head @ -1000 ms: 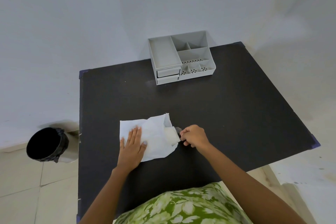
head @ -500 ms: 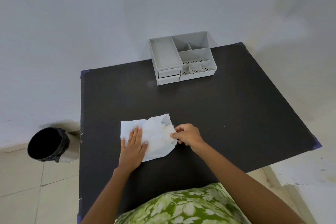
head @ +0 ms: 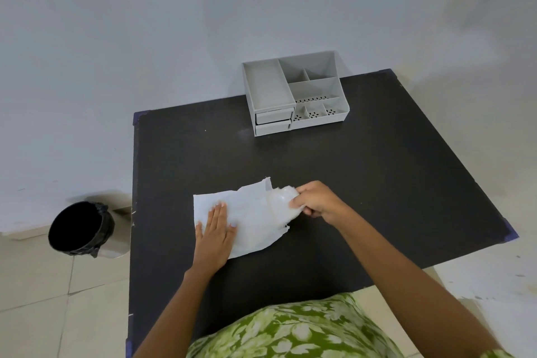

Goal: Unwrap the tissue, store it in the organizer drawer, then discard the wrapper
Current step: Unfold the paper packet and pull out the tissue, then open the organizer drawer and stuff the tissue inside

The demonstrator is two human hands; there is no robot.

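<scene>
A white tissue (head: 252,212) lies spread and creased on the black table (head: 377,168), near its front. My left hand (head: 215,229) rests flat on the tissue's left part, fingers together. My right hand (head: 318,200) pinches the tissue's right end, which is lifted and bunched into a rounded fold. I cannot make out a separate wrapper; it may be inside my right hand. The grey organizer (head: 343,113) stands at the table's far edge, with two small drawers (head: 273,120) closed in its front left.
A black-lined waste bin (head: 78,229) stands on the tiled floor to the left of the table. A plain wall rises right behind the organizer. The person's green patterned clothing (head: 290,328) fills the bottom of the view.
My right hand has moved left onto the tissue's right end and lifted it into a fold. The small dark piece seen by that hand is no longer visible. My left hand has stayed put.
</scene>
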